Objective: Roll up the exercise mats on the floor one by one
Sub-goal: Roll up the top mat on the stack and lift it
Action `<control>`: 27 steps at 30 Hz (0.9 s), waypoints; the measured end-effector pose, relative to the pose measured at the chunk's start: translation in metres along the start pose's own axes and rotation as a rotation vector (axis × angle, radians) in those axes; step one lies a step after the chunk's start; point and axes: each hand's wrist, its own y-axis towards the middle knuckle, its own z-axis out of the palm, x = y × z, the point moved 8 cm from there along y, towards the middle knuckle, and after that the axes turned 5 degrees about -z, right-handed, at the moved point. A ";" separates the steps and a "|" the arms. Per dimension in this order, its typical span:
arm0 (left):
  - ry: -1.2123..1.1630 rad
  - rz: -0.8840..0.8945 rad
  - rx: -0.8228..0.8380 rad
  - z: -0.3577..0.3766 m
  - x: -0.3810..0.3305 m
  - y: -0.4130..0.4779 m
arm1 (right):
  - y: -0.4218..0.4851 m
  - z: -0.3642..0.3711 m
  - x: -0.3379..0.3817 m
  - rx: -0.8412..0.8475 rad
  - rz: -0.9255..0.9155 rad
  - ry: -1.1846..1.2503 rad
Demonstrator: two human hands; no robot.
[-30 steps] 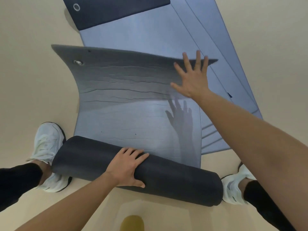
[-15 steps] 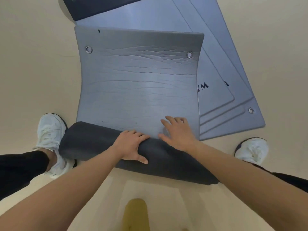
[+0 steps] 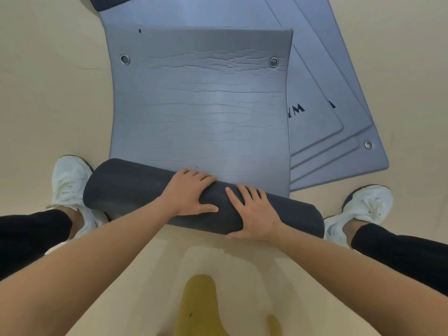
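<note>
Beige floor [image 3: 48, 93]; hands, left hand [image 3: 191, 194], right hand [image 3: 255, 213], grip dark mat roll [image 3: 126, 187]; flat mats [image 3: 339, 163] beyond.

Your view gives only floor [image 3: 48, 105]: smooth, beige, low sheen. Widest bare stretches lie at your 9 and 3 o'clock. Faint seam line [image 3: 82, 68] at 10 o'clock, thin, slightly curved. Pale bands [image 3: 194, 258] fan across floor at 6 o'clock, lighter than their surround. Olive-yellow patch [image 3: 201, 304] sits just below them at 6 o'clock edge; you cannot tell what it is. Light even and diffuse, shadows soft-edged.
</note>
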 end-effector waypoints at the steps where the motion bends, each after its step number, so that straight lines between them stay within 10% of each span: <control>1: 0.007 0.034 -0.080 -0.004 -0.003 -0.008 | 0.002 -0.005 -0.005 -0.008 -0.010 0.012; 11: 0.155 -0.023 -0.153 0.010 -0.014 -0.029 | 0.044 -0.050 -0.062 0.175 0.047 0.446; 16: 0.108 0.043 -0.134 -0.014 0.007 0.007 | 0.041 -0.081 -0.083 0.031 0.175 0.239; 22: -0.033 -0.030 0.012 -0.058 0.037 0.069 | 0.002 -0.115 -0.055 -0.569 0.125 -0.058; 27: -0.033 -0.261 -0.251 -0.094 0.045 0.084 | 0.007 -0.086 -0.060 -0.375 0.242 -0.151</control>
